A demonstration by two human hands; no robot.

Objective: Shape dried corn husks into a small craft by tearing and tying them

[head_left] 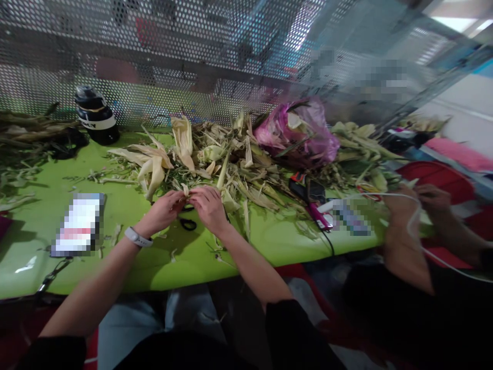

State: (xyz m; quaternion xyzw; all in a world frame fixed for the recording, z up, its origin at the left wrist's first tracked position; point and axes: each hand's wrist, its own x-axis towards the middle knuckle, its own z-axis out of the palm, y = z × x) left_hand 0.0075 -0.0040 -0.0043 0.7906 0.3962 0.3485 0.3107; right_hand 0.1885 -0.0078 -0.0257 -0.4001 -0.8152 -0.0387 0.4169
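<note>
My left hand (168, 209), with a pale band on its wrist, and my right hand (210, 208) meet over the green table (154, 267). Their closed fingers pinch a small pale piece of corn husk (186, 190), which pokes up between them; its lower part is hidden. Just below the hands lies a black loop (188, 224) that looks like a scissor handle. Right beyond my fingers is a heap of dry corn husks (246, 169), with broad pale husk leaves (154, 169) at its left side.
A phone (79, 226) lies at the left, a black bottle (96, 115) behind it. A pink plastic bag (308, 133) stands in the heap. At right are a purple device (321, 217) with a cable and a co-worker's hands (433, 198). A perforated metal panel (173, 61) closes the back.
</note>
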